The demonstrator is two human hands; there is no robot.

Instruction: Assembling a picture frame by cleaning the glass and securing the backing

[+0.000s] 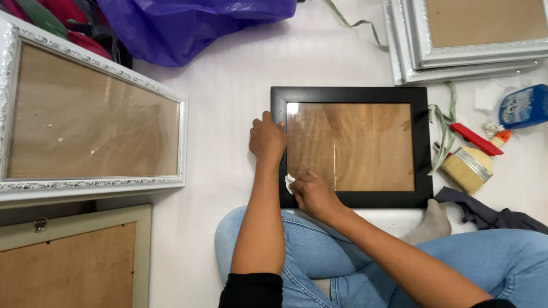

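A black picture frame (422,142) with a glass pane over a brown backing lies flat on the white floor in front of me. My left hand (266,138) rests on the frame's left edge, fingers over its upper left side. My right hand (311,193) presses a small white wad of cloth (289,183) against the lower left corner of the frame, where the glass meets the black border. I sit cross-legged in blue jeans just below the frame.
A large white ornate frame (91,185) lies at left, a beige frame back (142,251) below it. Stacked white frames (456,63) are at top right. A blue bottle (524,106), a wide paintbrush (471,165), a dark cloth (491,214) and a purple bag (188,25) surround me.
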